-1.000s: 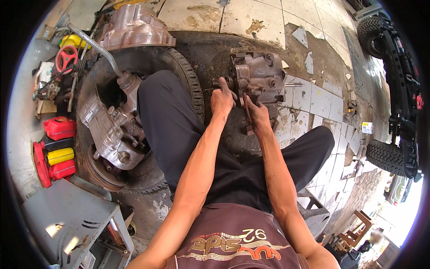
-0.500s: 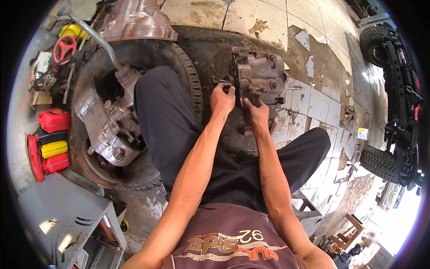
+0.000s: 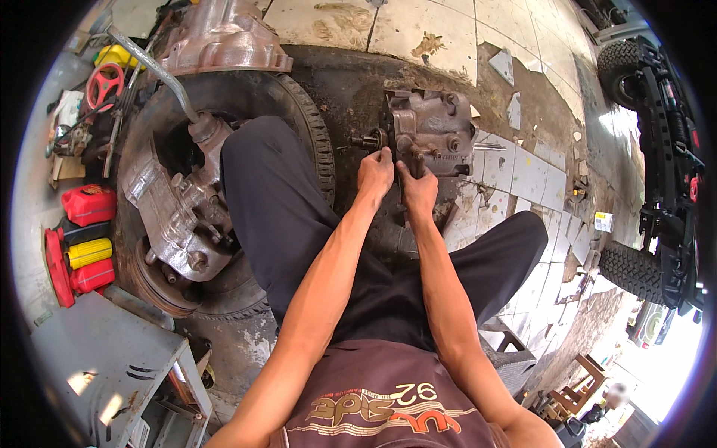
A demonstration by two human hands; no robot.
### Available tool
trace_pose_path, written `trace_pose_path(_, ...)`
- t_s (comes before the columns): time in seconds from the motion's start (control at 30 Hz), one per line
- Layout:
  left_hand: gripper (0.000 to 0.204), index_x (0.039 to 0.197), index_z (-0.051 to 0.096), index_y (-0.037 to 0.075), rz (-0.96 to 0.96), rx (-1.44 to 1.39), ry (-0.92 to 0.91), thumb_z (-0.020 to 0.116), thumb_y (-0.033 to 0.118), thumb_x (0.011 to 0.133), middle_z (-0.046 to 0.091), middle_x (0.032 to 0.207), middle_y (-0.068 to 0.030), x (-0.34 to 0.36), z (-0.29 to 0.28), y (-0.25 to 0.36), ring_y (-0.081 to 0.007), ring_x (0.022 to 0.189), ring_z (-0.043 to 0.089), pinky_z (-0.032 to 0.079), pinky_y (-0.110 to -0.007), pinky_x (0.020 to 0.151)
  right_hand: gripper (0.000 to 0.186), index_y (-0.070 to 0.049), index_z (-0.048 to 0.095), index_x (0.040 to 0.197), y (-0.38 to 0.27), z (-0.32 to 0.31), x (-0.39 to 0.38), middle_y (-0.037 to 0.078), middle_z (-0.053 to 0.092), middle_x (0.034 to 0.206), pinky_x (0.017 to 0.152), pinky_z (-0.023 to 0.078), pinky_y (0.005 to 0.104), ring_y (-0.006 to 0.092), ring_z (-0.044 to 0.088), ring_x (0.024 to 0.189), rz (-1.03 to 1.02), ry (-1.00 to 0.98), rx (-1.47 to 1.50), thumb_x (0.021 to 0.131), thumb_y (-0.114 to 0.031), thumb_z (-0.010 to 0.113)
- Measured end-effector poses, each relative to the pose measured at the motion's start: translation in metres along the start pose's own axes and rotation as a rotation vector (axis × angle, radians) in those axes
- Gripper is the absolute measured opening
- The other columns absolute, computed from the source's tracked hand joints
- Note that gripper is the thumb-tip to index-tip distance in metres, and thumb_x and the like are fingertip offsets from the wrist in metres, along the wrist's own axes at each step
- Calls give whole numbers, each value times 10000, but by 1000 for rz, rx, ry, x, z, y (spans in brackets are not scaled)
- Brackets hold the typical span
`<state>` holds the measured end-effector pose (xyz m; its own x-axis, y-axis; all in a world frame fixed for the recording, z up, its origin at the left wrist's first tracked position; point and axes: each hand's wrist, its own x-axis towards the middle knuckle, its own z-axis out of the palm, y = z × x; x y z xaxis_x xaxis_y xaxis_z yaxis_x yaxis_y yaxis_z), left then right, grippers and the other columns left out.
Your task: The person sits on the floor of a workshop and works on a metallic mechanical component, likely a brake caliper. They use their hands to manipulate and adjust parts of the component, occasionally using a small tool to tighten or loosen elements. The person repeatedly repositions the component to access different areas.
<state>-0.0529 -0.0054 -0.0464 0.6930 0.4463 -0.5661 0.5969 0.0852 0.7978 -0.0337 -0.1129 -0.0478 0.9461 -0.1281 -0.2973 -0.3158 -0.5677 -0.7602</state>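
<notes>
A brown, greasy metal gearbox housing [image 3: 437, 123] lies on the floor between my legs. A short shaft [image 3: 366, 140] pokes out of its left end and a thin splined shaft [image 3: 489, 146] out of its right. My left hand [image 3: 376, 178] is at the housing's near left corner, just below the short shaft, thumb and fingers closed together. Close beside it, my right hand [image 3: 418, 190] is closed at the near edge, by a dark stubby part. Whatever either set of fingertips pinches is too small or hidden to make out.
On my left, a large tyre [image 3: 317, 127] carries another gearbox casing [image 3: 179, 224] with a bent lever. A bell-shaped casing [image 3: 224, 37] stands beyond. Red and yellow cases [image 3: 89, 254] and a grey metal cabinet [image 3: 112, 351] are farther left. Broken tiles [image 3: 523, 172] lie to the right.
My left hand has come down from the short shaft to the housing's near corner, uncovering that shaft. The right hand has shifted slightly left, nearer to it.
</notes>
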Motion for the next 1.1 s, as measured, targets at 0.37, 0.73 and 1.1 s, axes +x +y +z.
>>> trace_pose_path(0.37,659,1174,684,23,-51,-106,-29,321,539,984,688,1097,-227,-8,1,4,-367,1082,635,459,-406,918,451,41,720,982,-6,10,6,127,724,823,699,496,316,154,633,730,12,40,56,813,-372,787)
trace_pose_path(0.73,675,1165,689,24,-37,-170,-23,310,553,988,694,1096,-205,1,4,-5,-337,1074,639,451,-405,921,492,44,706,934,-8,5,2,220,713,848,786,503,411,360,700,862,60,-26,108,785,-418,782)
trace_pose_path(1.1,692,1184,667,-10,-67,-257,-43,305,548,992,676,1147,-212,0,6,-5,-327,1114,622,437,-404,947,526,64,697,971,-13,4,7,230,710,876,783,508,405,337,689,866,76,-34,-33,804,-431,762)
